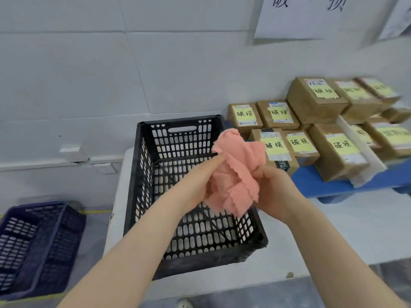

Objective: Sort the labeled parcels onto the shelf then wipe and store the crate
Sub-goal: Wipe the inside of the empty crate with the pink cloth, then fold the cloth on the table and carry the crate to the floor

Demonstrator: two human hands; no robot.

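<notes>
item 1, pink cloth [235, 172]: we log it bunched and held in the air above the right side of the black crate [200, 261], with its scalloped edge hanging down past the crate's right rim.

item 2, left hand [195, 185]: we note it gripping the cloth's left side. its fingers reach up along the fabric and its thumb is hidden behind the folds.

item 3, right hand [275, 190]: its fingers are curled into the cloth's right side, clamped on it. the two hands are close together with the cloth between them.

item 4, black crate: we record a lattice-walled crate with a handle slot in the far wall. it stands upright on the white table [344, 230] and we see nothing inside it.

item 5, parcels [244, 115]: we count brown cardboard boxes, each bearing a yellow handwritten label, set in rows on the blue shelf [311, 181] to the right of the crate. some are stacked, and those at the far right are blurred.

item 6, surroundings: we list dark blue crates [33, 241] nested on the floor at the left, a wall socket [105, 168] and a paper sign [311, 16] on the wall above the parcels.
</notes>
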